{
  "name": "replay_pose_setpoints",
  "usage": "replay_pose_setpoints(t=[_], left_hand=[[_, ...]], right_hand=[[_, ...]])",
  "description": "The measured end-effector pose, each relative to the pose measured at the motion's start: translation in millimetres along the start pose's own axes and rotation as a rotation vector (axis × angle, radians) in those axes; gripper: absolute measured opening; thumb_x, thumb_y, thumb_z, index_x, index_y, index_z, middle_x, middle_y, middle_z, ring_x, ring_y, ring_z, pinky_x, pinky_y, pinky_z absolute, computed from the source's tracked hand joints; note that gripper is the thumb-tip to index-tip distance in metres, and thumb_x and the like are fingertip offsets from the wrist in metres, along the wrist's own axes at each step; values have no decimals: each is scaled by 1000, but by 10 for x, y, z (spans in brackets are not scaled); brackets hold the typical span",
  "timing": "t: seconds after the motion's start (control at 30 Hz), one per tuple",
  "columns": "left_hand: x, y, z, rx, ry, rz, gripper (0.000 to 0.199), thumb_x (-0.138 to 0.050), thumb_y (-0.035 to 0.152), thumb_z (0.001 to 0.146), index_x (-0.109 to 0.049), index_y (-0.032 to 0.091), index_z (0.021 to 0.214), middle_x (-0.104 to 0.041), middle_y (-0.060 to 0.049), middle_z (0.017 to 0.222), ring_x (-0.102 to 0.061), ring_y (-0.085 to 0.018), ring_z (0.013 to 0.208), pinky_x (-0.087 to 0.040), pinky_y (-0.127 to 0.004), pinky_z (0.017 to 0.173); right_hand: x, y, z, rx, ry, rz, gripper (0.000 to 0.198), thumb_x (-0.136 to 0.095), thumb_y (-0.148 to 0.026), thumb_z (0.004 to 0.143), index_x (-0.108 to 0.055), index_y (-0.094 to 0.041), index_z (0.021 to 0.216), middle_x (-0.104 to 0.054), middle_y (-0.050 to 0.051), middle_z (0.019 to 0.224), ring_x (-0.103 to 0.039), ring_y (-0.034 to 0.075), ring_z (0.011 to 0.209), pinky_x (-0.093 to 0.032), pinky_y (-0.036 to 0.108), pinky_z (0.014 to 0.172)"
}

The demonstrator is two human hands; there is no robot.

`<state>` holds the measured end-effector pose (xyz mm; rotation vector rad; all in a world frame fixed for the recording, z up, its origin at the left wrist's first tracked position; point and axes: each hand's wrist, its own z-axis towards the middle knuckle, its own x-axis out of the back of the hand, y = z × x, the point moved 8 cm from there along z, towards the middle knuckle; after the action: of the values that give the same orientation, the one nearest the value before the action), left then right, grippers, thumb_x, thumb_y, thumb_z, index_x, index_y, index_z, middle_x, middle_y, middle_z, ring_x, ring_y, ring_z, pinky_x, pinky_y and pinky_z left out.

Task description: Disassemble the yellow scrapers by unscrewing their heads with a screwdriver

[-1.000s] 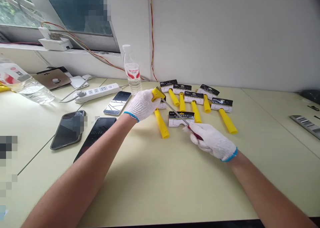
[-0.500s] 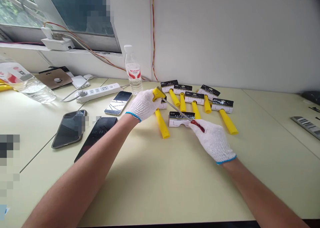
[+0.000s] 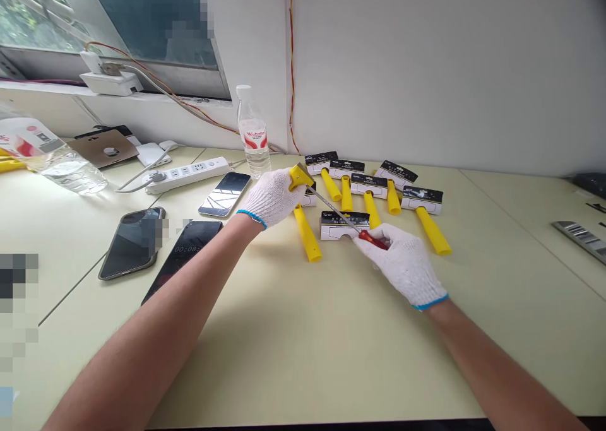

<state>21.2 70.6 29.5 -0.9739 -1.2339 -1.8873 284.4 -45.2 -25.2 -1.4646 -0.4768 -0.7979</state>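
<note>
Your left forearm comes in from the lower left of the frame and slants up to the centre, where your gloved left hand is lifted above the tabletop, the back of the glove towards the camera. Its fingers are closed round a small yellow piece with a metal edge, just left of the upper centre, tilted so that its lower right side faces your other hand.

Your right forearm rises from the lower right corner and leans inward; your right hand, gloved too, is right of centre and a little lower than the left. It grasps the red handle of a screwdriver, fingers wrapped about it and pointing left. The shaft runs up and left across the gap between your hands to the yellow piece; the tip is too small for you to see whether it sits in a screw.

Beneath the shaft, at the centre, stands a black-and-white package. Below your left hand lies a yellow handle, its upper end near the glove. More yellow-handled tools with printed covers spread right of centre. A water bottle stands behind your left hand, and a phone lies left of that glove.
</note>
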Motion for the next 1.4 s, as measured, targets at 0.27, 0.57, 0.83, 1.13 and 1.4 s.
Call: replay_pose_setpoints(t=[0.27, 0.57, 0.83, 1.13, 1.4], left_hand=[[0, 23, -56, 71, -22, -60, 18, -56, 35, 93, -66, 21, 88, -65, -6, 76, -54, -21, 63, -34, -33, 58], [-15, 56, -61, 45, -39, -19, 18, -55, 33, 94, -67, 20, 92, -68, -6, 79, -55, -20, 64, -38, -32, 61], [-1, 32, -63, 74, -20, -51, 16, -56, 34, 92, -62, 21, 85, -61, -4, 70, -50, -19, 59, -33, -32, 57], [14, 60, -80, 58, -10, -52, 17, -56, 34, 93, -66, 21, 91, -65, -4, 75, -51, -19, 61, -35, -32, 58], [-7, 30, -48, 46, -8, -50, 19, -57, 34, 93, -65, 20, 83, -65, -5, 73, -52, -18, 59, -36, -32, 59]], right_hand=[[53, -148, 2, 159, 13, -130, 51, -59, -68, 101, -75, -22, 86, -65, 3, 70, -56, 19, 65, -39, 32, 61], [-225, 49, -75, -242, -391, 250, 40, -73, -63, 90, -63, -25, 94, -51, -5, 67, -36, 11, 49, -26, 25, 45], [93, -210, -26, 334, 171, -246, 43, -59, -59, 103, -77, -21, 95, -75, 8, 86, -66, 25, 78, -43, 35, 70], [-286, 18, -132, -295, -545, 372, 54, -53, -77, 97, -68, -25, 99, -48, -5, 66, -27, 10, 46, -17, 28, 44], [73, -135, 12, 225, 119, -153, 41, -73, -63, 93, -72, -23, 84, -71, 4, 77, -64, 22, 72, -44, 33, 68]])
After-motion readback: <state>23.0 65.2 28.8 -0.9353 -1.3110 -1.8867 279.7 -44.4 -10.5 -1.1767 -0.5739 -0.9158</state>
